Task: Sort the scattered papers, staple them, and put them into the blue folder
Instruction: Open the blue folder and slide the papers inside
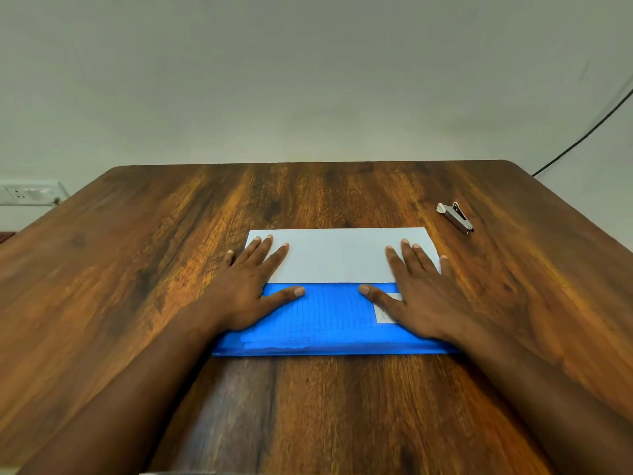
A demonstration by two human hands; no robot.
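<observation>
Papers (337, 255) half inside blue folder (322, 323); both hands' flat grip presses them.

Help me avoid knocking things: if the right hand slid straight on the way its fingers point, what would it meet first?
Probably nothing: the right hand points across the white paper toward bare table; the stapler seems off to its right.

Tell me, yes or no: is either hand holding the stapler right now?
No. The stapler lies alone on the table, while the left hand and right hand lie flat on the papers and blue folder.
</observation>
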